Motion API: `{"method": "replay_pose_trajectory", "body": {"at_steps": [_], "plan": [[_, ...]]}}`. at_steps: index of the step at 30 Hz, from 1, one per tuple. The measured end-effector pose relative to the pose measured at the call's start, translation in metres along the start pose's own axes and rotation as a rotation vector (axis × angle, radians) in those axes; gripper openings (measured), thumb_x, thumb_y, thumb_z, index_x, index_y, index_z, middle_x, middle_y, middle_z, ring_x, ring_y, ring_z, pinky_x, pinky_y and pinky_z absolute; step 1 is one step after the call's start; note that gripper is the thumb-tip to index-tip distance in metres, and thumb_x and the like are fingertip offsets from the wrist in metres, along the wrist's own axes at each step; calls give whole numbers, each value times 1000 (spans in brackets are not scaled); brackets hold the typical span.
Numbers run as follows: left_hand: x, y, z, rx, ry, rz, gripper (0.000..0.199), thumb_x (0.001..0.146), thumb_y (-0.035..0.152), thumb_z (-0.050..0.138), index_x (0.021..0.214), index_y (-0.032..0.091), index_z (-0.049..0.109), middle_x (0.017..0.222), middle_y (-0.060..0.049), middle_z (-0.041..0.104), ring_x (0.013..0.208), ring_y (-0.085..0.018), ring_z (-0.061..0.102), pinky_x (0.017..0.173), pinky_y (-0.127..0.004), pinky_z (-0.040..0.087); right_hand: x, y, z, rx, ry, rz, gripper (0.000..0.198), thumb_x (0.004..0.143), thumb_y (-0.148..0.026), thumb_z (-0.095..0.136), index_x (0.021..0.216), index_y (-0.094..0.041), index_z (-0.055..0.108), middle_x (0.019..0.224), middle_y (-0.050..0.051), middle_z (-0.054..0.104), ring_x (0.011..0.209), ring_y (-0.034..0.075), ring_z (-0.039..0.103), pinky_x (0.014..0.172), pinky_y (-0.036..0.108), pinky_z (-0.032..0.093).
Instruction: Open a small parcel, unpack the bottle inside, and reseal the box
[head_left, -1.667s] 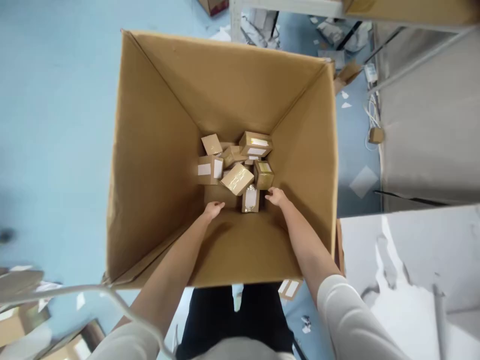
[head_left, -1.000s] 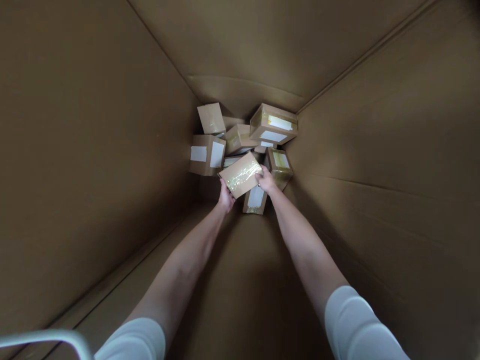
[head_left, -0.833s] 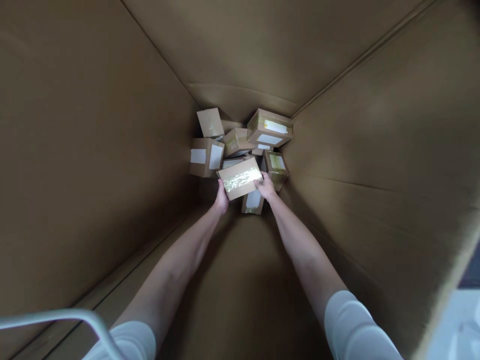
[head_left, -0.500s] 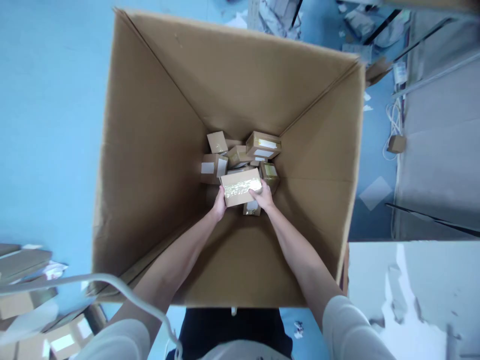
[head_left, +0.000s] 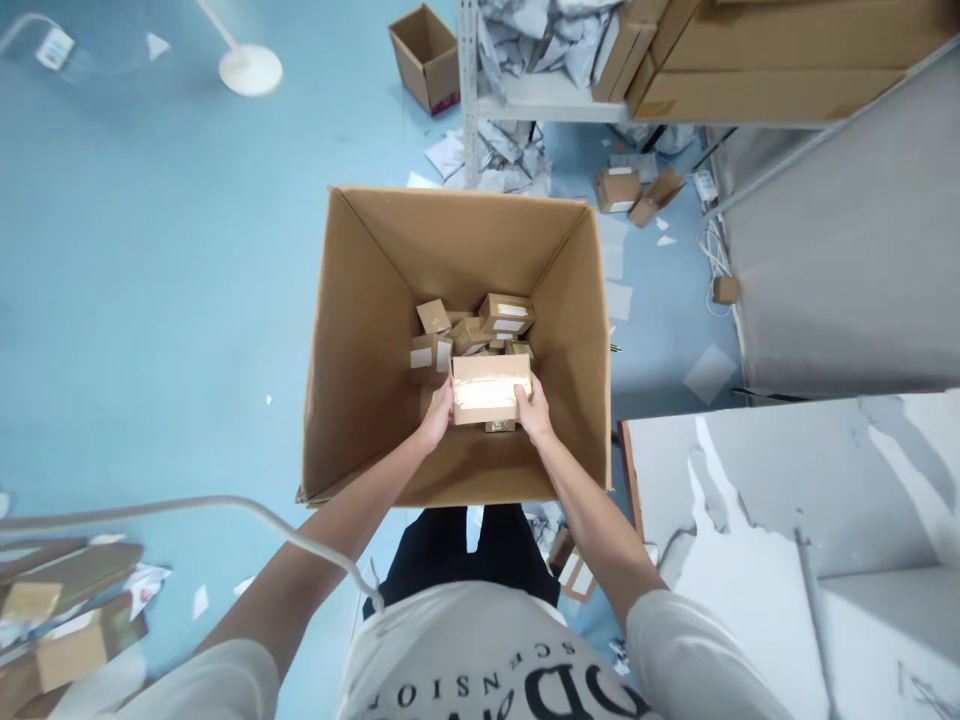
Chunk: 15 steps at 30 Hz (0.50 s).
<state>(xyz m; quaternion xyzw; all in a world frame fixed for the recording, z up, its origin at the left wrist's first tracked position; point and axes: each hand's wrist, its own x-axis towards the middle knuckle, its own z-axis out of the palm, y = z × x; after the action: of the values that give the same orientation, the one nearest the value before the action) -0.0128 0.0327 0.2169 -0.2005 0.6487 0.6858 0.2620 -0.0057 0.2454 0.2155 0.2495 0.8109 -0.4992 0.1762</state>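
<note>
Between my two hands is a small taped cardboard box (head_left: 491, 390), its top strip of clear tape shining. My left hand (head_left: 437, 413) grips its left end, and my right hand (head_left: 533, 411) grips the right end with the thumb on top. The box is held over the inside of a large open carton (head_left: 360, 350). Below it, several small cardboard boxes (head_left: 508, 314) with white labels lie in a loose pile on the carton's floor. The held box hides part of that pile.
A shelf (head_left: 555, 110) with flat cartons and crumpled packaging stands beyond the carton. An open box (head_left: 427, 60) sits on the blue floor. A white table (head_left: 750, 500) is at right. More boxes (head_left: 75, 640) lie at lower left. A white cable (head_left: 225, 500) crosses my left arm.
My hands have lifted the small box up from the pile, and it now lies straighter. My view has risen and drawn back, so the large carton looks smaller and more floor shows.
</note>
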Motion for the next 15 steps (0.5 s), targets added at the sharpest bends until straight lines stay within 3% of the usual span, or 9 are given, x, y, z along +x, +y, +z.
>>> {"method": "replay_pose_trajectory", "body": {"at_steps": [4,9,15], "plan": [[-31,26,2,122,-12,152,70,85,66,47,144,30,39,154,-2,32,145,-26,21,120,-40,14,-54,-25,-17,33,67,-10,64,91,-47,37,151,-28,22,128,4,60,101,21,65,83,35,58],[-61,59,11,-95,-185,260,74,86,64,47,148,26,32,155,-3,32,143,-26,27,118,-38,23,-112,-47,-30,265,128,10,67,89,-51,40,151,-31,23,135,4,55,102,23,64,72,35,61],[-79,79,18,-63,-326,370,72,88,65,42,147,26,34,155,-2,30,144,-26,24,119,-40,21,-158,-58,-42,471,183,3,75,87,-56,44,152,-33,17,142,5,47,110,25,60,76,38,61]]}}
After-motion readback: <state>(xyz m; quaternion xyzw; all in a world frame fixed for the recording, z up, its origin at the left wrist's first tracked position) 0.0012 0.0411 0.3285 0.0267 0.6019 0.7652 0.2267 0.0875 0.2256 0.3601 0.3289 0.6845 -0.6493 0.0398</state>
